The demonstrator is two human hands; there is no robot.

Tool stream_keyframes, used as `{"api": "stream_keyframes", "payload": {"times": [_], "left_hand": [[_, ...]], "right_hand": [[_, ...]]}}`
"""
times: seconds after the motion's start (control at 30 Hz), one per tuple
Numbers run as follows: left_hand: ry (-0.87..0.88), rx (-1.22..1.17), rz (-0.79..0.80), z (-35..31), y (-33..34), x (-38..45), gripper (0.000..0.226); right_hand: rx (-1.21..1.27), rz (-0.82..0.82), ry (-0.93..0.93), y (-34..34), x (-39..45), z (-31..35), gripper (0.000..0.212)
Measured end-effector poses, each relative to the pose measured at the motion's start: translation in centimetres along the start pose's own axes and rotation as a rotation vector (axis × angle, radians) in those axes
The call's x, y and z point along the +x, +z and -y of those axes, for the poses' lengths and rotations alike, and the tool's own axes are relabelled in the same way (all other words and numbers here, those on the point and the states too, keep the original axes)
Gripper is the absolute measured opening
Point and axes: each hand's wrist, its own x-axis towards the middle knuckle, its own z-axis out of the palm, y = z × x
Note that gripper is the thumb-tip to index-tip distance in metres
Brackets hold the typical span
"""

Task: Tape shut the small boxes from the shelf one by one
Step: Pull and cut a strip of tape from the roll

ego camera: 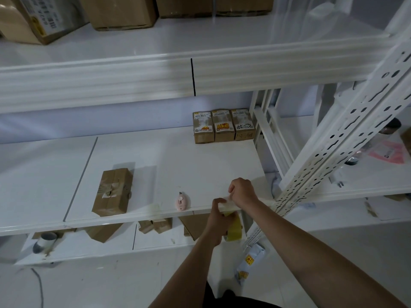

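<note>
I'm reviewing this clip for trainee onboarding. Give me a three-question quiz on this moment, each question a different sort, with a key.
1. True or false: the left hand holds the roll of yellowish packing tape.
2. How many small labelled boxes stand in a row at the back of the shelf?
3. Which lies between the long taped box and the hands? A) pink box cutter B) scissors C) marker

Key:
1. True; the right hand pinches the tape's pulled-out end at the shelf's front edge.
2. Three.
3. A.
</note>
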Motion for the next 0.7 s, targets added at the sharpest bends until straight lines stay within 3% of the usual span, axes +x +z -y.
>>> {"api": "stream_keyframes", "payload": {"times": [0.47, 0.7], "left_hand": [[0.034, 0.082, -0.025, 0.2, 0.3, -0.4, 0.043], [0.012, 0.113, -0.143, 0.7, 0.2, -0.5, 0.050]], "right_hand": [[-0.043, 0.013, 0.193, -0.5, 0.2, 0.7, 0.024], [-0.027, -0.010, 0.293, -2.1, 0.0, -0.3, 0.019]]}}
